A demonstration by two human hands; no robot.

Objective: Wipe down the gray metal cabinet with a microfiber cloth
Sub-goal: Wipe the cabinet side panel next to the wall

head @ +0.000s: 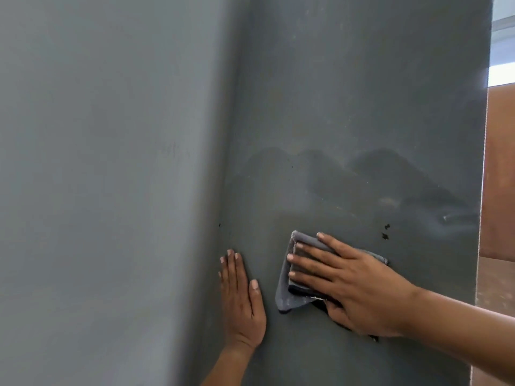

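The gray metal cabinet (362, 107) fills most of the view, its darker side panel facing me and a lighter face stretching off to the left. My right hand (348, 285) presses a folded gray microfiber cloth (289, 296) flat against the lower part of the dark panel, fingers straight and spread over it. My left hand (241, 299) rests flat on the same panel near its left corner edge, fingers straight and pointing up, holding nothing. Damp wipe streaks arc across the panel above the cloth. Small dark specks sit just right of the cloth.
The cabinet's right edge runs down the far right of the view. Beyond it stand a brown wooden surface (498, 176) and a bright window (503, 37) at the top right corner.
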